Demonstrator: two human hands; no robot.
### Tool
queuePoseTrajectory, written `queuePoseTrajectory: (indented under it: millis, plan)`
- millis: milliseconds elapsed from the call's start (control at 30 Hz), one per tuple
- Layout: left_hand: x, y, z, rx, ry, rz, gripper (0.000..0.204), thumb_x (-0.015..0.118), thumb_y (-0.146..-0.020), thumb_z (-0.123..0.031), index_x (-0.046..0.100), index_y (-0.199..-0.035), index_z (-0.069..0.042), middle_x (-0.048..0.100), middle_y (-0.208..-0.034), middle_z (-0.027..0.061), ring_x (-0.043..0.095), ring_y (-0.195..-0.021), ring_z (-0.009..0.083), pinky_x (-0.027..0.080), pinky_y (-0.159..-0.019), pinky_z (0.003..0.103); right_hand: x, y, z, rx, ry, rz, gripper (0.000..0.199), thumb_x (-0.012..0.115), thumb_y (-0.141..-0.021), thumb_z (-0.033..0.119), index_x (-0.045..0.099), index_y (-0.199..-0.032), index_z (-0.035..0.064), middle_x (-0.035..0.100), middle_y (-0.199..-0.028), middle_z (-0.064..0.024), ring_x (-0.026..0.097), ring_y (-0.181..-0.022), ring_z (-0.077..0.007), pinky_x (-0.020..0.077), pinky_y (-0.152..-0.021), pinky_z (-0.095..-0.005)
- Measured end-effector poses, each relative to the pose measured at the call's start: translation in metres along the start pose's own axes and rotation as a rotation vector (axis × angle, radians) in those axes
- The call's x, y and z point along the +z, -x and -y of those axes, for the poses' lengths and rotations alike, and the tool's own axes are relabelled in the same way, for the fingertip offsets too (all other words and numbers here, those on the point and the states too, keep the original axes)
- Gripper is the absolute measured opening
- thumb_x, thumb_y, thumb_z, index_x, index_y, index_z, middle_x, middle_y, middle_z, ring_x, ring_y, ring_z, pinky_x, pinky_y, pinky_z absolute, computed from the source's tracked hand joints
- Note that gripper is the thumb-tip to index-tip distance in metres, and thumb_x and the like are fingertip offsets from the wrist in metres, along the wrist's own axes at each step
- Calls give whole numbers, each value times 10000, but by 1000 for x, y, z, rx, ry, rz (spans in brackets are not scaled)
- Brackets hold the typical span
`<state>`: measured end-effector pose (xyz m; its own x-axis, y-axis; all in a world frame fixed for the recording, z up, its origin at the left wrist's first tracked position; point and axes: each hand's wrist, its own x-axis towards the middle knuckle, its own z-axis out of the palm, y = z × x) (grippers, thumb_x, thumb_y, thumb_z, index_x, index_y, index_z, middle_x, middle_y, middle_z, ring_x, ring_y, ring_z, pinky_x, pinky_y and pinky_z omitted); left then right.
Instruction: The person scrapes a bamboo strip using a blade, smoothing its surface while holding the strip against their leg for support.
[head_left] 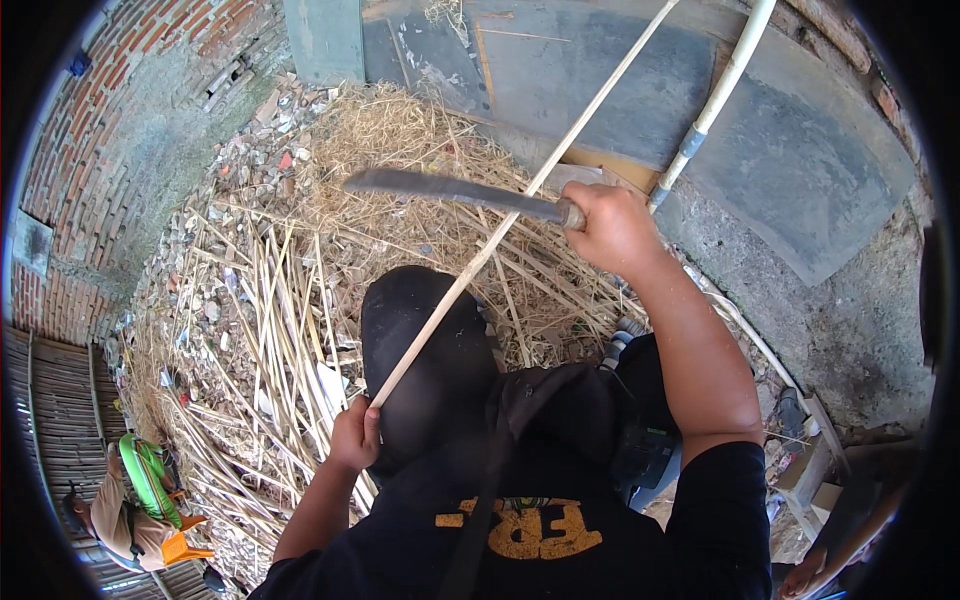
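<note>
From a distance, I watch the right hand (612,225) clench the handle of a long, dark, curved metal machete (450,189), while the left hand (355,435) grips the lower end of a long, pale, bamboo-like strip (465,278) slanting above the black-clad knee (425,320). The blade crosses the strip; I cannot tell whether they touch. A glancing blade could slide down toward fingers or knee if the strip twists. Below, loose pale strips (285,310) litter rubble-strewn ground beside a red-brick wall (170,60).
</note>
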<state>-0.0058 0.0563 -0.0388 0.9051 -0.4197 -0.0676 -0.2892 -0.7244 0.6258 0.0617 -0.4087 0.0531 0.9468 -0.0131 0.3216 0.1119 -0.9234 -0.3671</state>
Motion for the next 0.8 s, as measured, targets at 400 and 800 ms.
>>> queuePoseTrajectory:
  millis: [400, 800]
  plan:
    - [-13, -9, 2, -75, 95, 135, 480, 400, -1078, -399, 533, -843, -2, 555, -635, 184, 612, -617, 357, 458, -596, 409, 9, 2, 5, -137, -27, -18, 203, 701, -676, 91, 637, -868, 105, 660, -761, -112, 682, -760, -342, 540, -665, -461]
    - [-14, -11, -6, -64, 97, 131, 480, 396, -1079, -404, 543, -870, 2, 574, -651, 188, 606, -615, 378, 463, -596, 414, 3, -5, -18, 153, -38, -71, 206, 708, -740, 118, 681, -942, 140, 709, -831, -90, 713, -812, -309, 573, -716, -443]
